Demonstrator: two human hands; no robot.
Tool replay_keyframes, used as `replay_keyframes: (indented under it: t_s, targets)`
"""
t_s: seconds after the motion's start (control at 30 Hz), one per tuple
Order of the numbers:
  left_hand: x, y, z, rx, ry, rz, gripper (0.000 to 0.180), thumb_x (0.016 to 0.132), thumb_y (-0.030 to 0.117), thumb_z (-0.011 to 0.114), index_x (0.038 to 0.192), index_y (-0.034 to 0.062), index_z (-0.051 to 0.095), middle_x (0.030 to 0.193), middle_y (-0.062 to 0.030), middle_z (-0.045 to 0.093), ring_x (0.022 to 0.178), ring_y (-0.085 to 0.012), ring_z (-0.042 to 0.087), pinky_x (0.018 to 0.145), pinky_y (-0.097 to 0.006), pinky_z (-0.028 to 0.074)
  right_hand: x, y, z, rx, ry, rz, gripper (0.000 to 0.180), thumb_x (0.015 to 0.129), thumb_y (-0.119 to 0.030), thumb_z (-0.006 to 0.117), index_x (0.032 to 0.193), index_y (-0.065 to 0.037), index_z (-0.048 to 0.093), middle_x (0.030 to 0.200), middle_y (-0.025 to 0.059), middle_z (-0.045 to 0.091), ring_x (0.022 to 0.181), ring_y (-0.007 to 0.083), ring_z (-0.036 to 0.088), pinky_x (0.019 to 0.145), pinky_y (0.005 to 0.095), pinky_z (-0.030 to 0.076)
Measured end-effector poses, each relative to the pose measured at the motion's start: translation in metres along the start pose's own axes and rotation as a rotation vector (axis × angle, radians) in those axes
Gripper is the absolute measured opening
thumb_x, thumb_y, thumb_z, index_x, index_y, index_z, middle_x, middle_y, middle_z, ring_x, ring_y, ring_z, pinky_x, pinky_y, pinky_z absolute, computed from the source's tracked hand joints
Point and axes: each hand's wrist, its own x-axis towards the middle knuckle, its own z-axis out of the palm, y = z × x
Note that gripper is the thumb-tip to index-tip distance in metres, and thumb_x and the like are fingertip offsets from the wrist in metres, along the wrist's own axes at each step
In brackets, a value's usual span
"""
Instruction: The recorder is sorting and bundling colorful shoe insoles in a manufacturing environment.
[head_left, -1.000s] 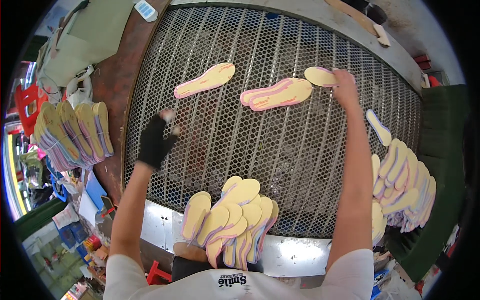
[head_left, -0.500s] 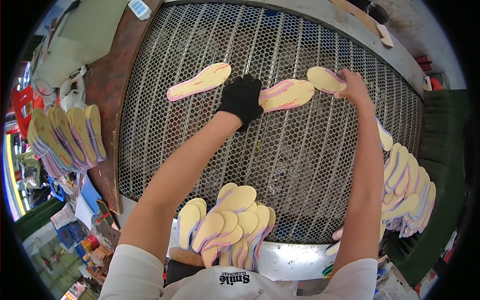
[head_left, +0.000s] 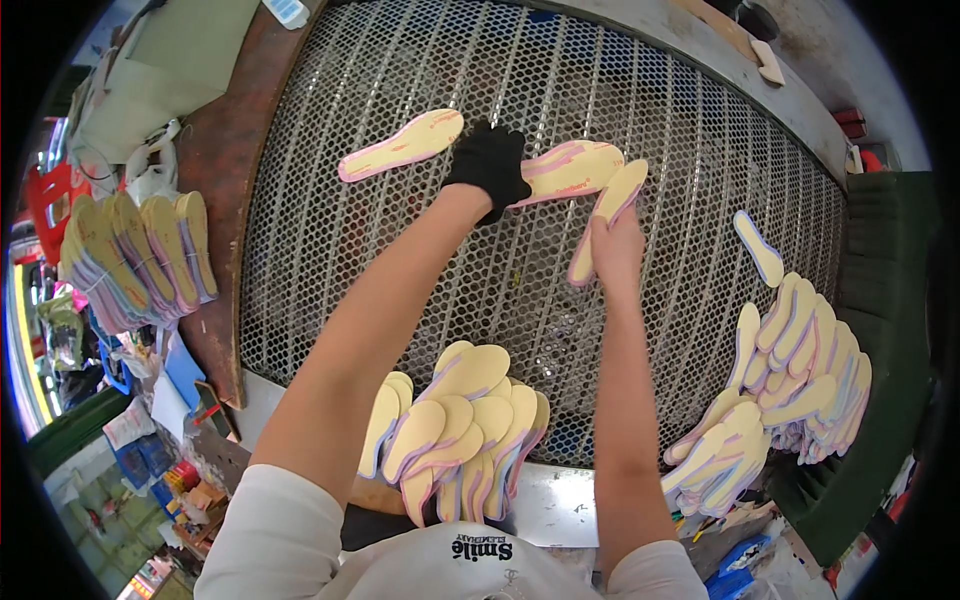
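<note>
As right fingers (head_left: 602, 240) grasp an insole (head_left: 625, 181), now swung bodyward, gloved left fingers (head_left: 488, 138), hold unclear

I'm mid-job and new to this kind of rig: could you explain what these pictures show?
No robot here: these are a person's hands, all pictured from above by a wide fisheye camera worn on the head, so straight edges bend. The left hand, in a black glove, covers one end of the overlapping insoles; its grip is hidden. The bare right hand holds a cream insole with a pink edge. Below is a metal mesh, where a lone insole lies further left. More sit in a near pile and a pile at right.
</note>
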Motion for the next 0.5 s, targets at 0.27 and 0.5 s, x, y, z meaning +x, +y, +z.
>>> replay_keyframes:
  t_s: [0.27,0.5]
  targets:
    - [-0.043,0.030,-0.003,-0.593,-0.393,0.352,0.052,0.074,0.033,0.074,0.120,0.0120,0.063,0.108,-0.0159,0.067,0.105,-0.0309,0.063,0.090,-0.038,0.050,-0.003,-0.009,0.030,0.466,0.097,0.197,0.039,0.087,-0.021,0.056,0.116,0.005,0.054,0.100,0.0254,0.066,0.094,0.0393,0.065,0.083,0.0440,0.050]
    - [-0.041,-0.130,0.017,0.076,0.351,-0.220,0.049,0.079,0.031,0.068,0.119,0.0049,0.056,0.122,-0.0191,0.058,0.106,-0.0342,0.060,0.094,-0.044,0.047,-0.032,-0.016,-0.003,0.177,-0.012,0.100,0.029,0.081,-0.012,0.061,0.107,0.001,0.061,0.090,0.0154,0.068,0.082,0.0272,0.067,0.076,0.0363,0.050]
